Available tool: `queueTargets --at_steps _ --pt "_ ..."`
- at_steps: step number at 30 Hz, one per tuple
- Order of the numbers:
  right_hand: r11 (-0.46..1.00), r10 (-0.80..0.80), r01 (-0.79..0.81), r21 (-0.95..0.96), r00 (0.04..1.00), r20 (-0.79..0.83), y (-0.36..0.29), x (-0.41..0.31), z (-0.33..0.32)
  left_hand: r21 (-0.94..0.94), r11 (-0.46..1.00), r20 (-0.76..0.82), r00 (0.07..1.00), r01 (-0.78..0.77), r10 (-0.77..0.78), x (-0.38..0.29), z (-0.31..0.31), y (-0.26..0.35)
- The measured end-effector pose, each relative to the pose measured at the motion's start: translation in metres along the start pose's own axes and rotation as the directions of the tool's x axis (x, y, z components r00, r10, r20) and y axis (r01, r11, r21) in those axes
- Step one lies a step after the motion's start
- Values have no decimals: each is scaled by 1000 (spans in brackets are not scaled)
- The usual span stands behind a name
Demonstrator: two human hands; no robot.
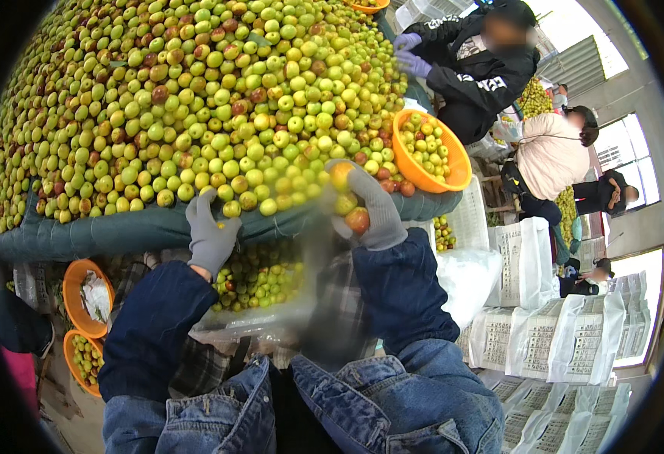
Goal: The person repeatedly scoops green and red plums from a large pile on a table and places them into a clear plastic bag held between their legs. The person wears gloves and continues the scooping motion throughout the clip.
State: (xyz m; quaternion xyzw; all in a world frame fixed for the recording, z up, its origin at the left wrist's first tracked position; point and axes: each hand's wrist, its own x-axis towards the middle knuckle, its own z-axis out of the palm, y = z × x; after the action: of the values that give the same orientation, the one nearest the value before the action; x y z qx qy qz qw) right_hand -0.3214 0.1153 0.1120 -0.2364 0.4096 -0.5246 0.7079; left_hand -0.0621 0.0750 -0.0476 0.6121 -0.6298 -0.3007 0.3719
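Observation:
A large heap of green and reddish jujube fruits covers the table, which has a dark green padded edge. My left hand, in a grey glove, is at that edge with its fingers curved by the front fruits; whether a fruit is in its grasp is unclear. Several fruits, yellow and red, are held in my gray-gloved right hand, right of the left one and over the edge. Below and between my hands lies a plastic-lined container of fruits, partly behind a blurred patch.
An orange basket of fruits stands on the table at right. Two orange baskets are at lower left. A co-worker in purple gloves works at the far right edge. White plastic crates are stacked at right.

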Motion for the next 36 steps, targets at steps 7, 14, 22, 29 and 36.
queueTargets --at_steps 7,14,22,29,36 --pt "774 231 -181 -607 973 4 62 20 17 -623 759 390 765 -191 513 2 -10 49" --pt "401 -460 510 -762 831 314 32 -29 -72 -676 493 673 732 548 109 14 -32 68" --pt "934 324 23 357 368 -872 212 -169 -374 -513 -51 855 515 857 61 7 -22 57" --pt "999 48 -8 48 249 -967 174 -134 -333 -491 499 813 582 714 -32 7 -21 60" --pt "266 -414 425 -865 861 295 43 -42 -33 -674 713 472 629 -194 618 0 -3 59"
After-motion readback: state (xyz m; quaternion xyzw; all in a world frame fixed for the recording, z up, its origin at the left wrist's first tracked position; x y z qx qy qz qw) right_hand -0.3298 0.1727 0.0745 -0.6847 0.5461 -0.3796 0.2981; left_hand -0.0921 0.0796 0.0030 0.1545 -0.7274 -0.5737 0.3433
